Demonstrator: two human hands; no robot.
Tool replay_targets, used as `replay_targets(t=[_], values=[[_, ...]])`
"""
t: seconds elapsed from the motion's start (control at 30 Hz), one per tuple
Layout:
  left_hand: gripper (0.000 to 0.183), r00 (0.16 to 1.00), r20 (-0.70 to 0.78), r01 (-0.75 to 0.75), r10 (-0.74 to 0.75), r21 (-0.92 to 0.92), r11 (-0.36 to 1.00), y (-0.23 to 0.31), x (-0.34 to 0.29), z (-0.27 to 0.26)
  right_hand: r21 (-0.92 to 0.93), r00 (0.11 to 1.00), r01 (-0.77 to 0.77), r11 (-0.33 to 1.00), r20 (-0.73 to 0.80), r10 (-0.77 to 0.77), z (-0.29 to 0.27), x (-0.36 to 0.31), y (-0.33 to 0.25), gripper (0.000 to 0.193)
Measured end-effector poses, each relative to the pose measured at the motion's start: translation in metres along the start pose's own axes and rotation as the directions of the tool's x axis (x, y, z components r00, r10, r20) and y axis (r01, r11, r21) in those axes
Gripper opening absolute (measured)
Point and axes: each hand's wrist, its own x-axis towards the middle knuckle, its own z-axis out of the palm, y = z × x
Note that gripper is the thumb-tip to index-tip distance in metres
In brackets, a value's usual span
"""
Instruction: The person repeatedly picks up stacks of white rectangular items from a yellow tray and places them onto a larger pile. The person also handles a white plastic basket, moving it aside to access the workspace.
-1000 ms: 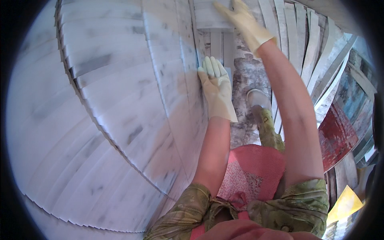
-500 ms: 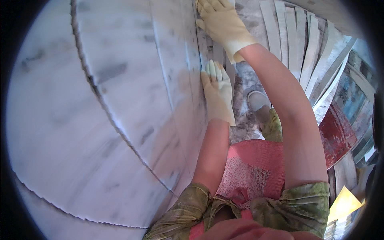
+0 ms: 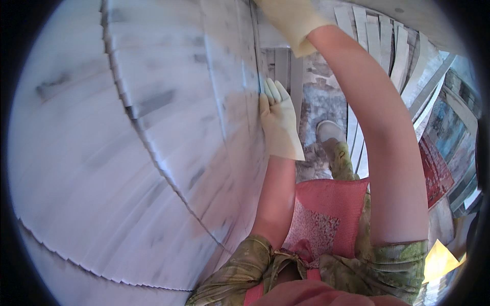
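Note:
A large, pale, grey-streaked stack of thin sheets or boards (image 3: 168,117) fills my left side, its face crossed by jagged dark gaps. My left hand (image 3: 280,117), in a cream rubber glove, lies along the stack's right edge with its fingers stretched out. Farther up, my right hand (image 3: 293,20), in a matching glove, reaches to the same edge near the top of the view. Its fingers are cut off by the frame, so whether it grips anything is hidden.
Pale strips (image 3: 380,43) lie fanned out at the upper right. Past my right arm are a worn red panel (image 3: 435,171) and a bright yellow piece (image 3: 441,260). My shoe (image 3: 329,131) stands on the stained floor (image 3: 319,97) beside the stack.
My right hand has moved up, its fingers leaving the view. My left hand stays at the stack's edge, its wrist turned slightly. The view has shifted a little.

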Motion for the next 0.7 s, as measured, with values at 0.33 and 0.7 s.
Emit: replay_targets(t=[0.33,0.7], values=[[0.035,0.985,0.137,-0.139,0.101,0.301,0.943,-0.013,-0.011,-0.002,0.054,0.916,-0.015,0.998,0.4,-0.008,-0.026,0.012,0.004,0.139],[0.04,0.981,0.109,-0.192,0.163,0.376,0.906,-0.013,-0.005,-0.01,-0.017,1.0,-0.01,1.0,0.012,0.01,0.031,-0.058,-0.012,0.056]])
